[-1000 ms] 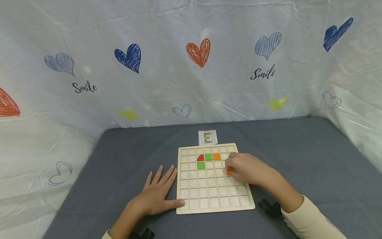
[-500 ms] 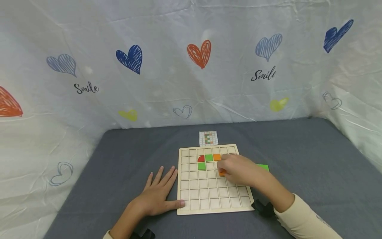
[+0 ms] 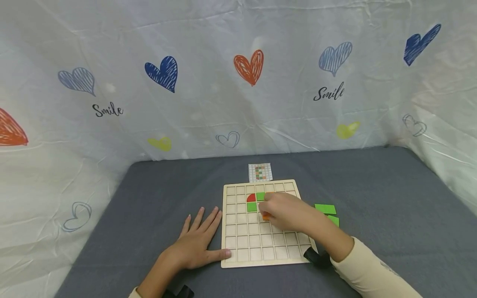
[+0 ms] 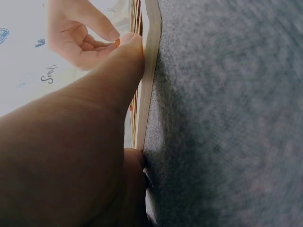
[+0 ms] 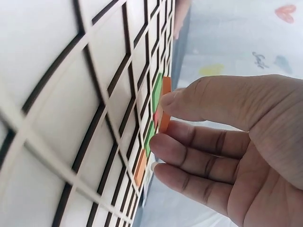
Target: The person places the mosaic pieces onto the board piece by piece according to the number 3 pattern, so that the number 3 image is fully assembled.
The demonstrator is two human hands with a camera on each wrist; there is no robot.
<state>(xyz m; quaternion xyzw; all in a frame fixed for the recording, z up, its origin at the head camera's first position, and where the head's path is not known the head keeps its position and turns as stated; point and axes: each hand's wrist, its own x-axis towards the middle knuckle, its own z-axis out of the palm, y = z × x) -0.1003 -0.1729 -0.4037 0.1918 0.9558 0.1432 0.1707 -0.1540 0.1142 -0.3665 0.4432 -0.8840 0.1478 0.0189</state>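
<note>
A wooden grid board (image 3: 238,252) with square cells lies on the dark table. My right hand (image 3: 285,212) is over the board's upper middle, pinching an orange square tile (image 5: 165,105) between thumb and fingers, close over the cells. Set in the board are a red quarter-round tile (image 3: 251,198), a green tile (image 3: 260,196) beside it and another green tile (image 3: 251,206) below the red one. One more orange tile (image 5: 140,168) in the board shows past my fingertips. My left hand (image 3: 196,244) lies spread at the board's left edge, its thumb resting on the near corner.
Behind the board lies a small printed pattern card (image 3: 260,172). Loose green tiles (image 3: 325,209) lie on the table right of the board, partly behind my right forearm. A white curtain (image 3: 201,103) with printed hearts stands at the back of the table.
My right hand has moved left across the board with the orange tile, uncovering green tiles on the table at right. My left hand stays in place.
</note>
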